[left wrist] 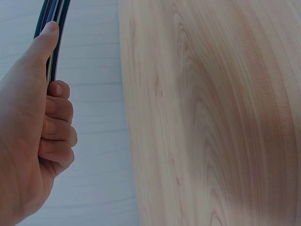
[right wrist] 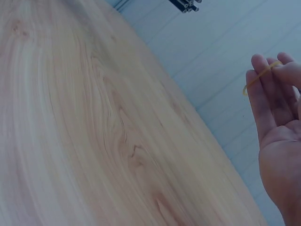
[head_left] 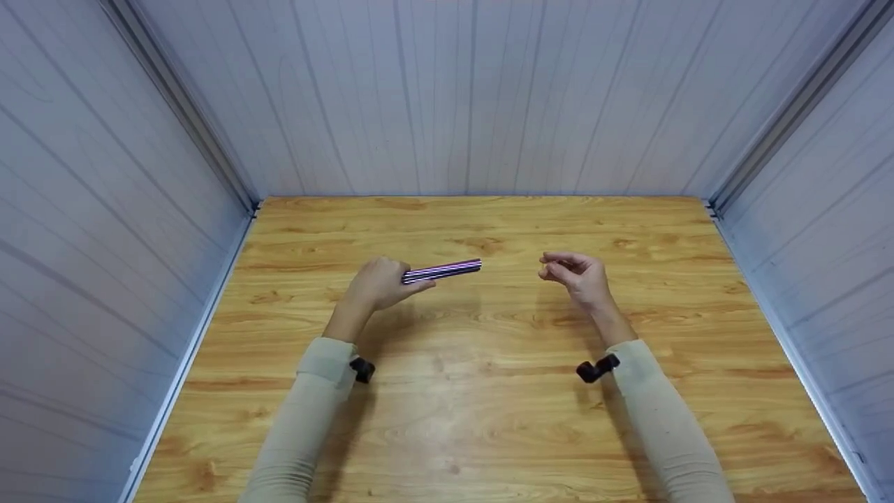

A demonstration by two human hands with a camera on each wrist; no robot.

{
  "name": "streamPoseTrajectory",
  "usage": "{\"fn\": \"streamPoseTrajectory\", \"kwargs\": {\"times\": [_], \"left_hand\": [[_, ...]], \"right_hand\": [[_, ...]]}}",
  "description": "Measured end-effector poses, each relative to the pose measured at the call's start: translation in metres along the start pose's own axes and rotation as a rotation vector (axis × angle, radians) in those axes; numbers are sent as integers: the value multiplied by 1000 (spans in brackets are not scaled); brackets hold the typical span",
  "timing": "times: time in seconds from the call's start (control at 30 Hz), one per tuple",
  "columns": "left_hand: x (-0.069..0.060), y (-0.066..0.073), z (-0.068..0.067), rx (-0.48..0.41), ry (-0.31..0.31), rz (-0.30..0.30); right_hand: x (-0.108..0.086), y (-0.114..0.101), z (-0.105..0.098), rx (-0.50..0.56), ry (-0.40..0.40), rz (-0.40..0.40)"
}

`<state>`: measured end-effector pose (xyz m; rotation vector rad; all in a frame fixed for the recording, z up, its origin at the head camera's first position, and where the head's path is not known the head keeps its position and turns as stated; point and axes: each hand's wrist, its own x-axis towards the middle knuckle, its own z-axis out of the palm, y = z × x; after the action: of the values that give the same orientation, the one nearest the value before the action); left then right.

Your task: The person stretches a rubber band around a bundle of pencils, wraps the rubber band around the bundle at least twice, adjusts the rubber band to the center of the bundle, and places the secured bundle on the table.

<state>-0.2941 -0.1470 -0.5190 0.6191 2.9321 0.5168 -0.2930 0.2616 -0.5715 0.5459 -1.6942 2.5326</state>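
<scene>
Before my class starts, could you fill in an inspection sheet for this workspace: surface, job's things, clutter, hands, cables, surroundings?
Surface: wood-grain tabletop.
Job's things: bundle of slim striped sticks; thin yellow band.
Clutter: nothing seen.
Hands: left hand grips the bundle; right hand pinches the band.
Cables: nothing seen.
Surroundings: pale, lined walls at the back and both sides; small black device at each wrist.

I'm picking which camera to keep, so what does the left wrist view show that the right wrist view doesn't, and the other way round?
Only the left wrist view shows the left hand, gripping the sticks.

Only the right wrist view shows the right hand, pinching a yellow band, and the sticks' far ends.

Both show part of the sticks, the table and the wall.
</scene>
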Motion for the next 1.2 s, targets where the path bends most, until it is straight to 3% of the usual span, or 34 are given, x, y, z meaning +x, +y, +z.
{"fn": "streamPoseTrajectory", "kwargs": {"times": [0.2, 0.43, 0.7, 0.87, 1.03, 1.2], "left_hand": [[0, 0, 0, -1, 3, 1], [-1, 0, -1, -12, -4, -2], [-2, 0, -2, -4, -4, -6], [-2, 0, -3, 2, 2, 3], [-2, -2, -6, -5, 3, 5], [-2, -3, -10, -24, -1, -2]], "right_hand": [[1, -1, 6, 4, 6, -12], [1, -4, 11, -49, 13, 33], [0, -8, 9, -156, -149, 57], [2, -21, 13, -145, -252, 93], [7, -33, 14, -191, -268, 62], [9, -32, 14, -260, -244, 78]]}}
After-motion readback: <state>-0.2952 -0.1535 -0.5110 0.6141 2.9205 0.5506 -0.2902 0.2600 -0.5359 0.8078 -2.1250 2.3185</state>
